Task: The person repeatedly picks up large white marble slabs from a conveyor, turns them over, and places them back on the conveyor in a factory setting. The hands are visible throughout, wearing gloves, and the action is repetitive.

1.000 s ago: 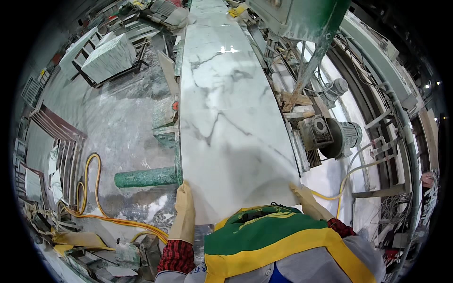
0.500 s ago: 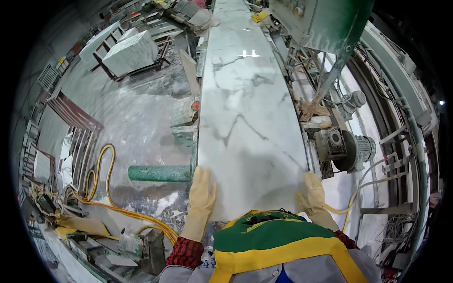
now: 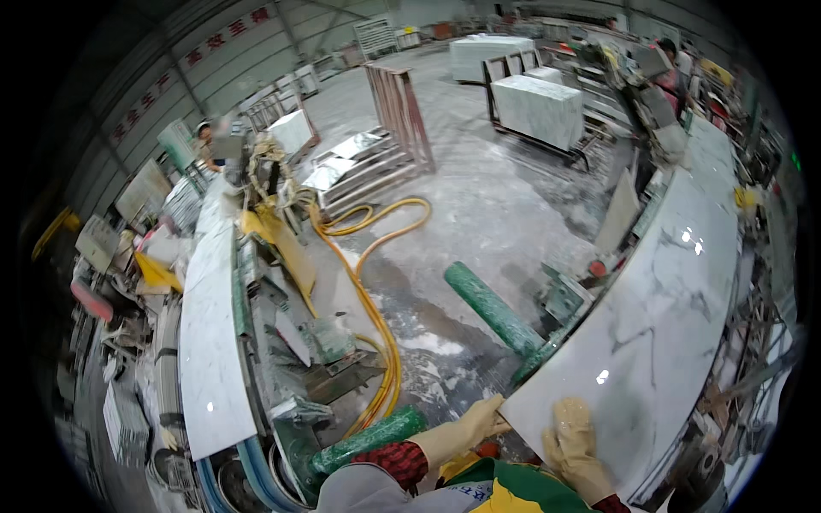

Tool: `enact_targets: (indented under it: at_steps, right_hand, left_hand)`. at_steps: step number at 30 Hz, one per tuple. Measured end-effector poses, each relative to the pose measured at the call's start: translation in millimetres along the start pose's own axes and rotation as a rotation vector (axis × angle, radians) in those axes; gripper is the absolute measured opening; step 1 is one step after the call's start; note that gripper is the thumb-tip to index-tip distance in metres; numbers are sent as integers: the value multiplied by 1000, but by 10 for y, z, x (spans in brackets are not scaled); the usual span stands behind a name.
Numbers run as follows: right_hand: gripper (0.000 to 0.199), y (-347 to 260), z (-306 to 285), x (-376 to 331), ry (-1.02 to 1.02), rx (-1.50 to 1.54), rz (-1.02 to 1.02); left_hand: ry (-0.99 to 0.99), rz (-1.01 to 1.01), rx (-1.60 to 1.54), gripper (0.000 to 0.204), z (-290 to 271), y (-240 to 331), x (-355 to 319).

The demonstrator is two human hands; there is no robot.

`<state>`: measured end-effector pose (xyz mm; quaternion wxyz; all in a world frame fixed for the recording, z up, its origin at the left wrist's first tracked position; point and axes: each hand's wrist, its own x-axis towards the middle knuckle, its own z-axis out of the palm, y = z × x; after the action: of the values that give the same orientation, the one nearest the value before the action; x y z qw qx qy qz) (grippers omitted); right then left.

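A long white marble slab [image 3: 676, 291] with grey veins and a wet shine lies on the conveyor line at the right. My left hand [image 3: 472, 425], in a cream rubber glove, is at the slab's near left corner, its fingers closed at the edge; their undersides are hidden. My right hand [image 3: 573, 438], gloved alike, rests flat on top of the slab close to that corner, fingers stretched out. A green and yellow apron [image 3: 513, 487] covers my front below the hands.
A second marble slab [image 3: 218, 342] lies on another line at the left. Between the lines are a yellow hose [image 3: 389, 342], green rollers [image 3: 487, 303] and a metal rack [image 3: 402, 120]. Stacked marble [image 3: 539, 111] stands farther back. A person [image 3: 205, 145] is at the far left.
My view has swung left, bringing the second line into sight. Both hands have come off the slab's two side edges: the left to its near corner, the right onto its top.
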<state>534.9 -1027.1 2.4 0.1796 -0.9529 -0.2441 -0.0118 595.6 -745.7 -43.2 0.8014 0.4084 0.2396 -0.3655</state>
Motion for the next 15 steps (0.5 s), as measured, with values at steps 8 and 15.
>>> enact_targets:
  at_steps: [8,15]
  right_hand:
    - [61,-305,442,794,165,64,-167]
    - [55,-141,568,466,317,-3,-196]
  left_hand:
    - [-17,55,-58,63,79,-106,29]
    - [-122,93,-118,44,117,-89,-15]
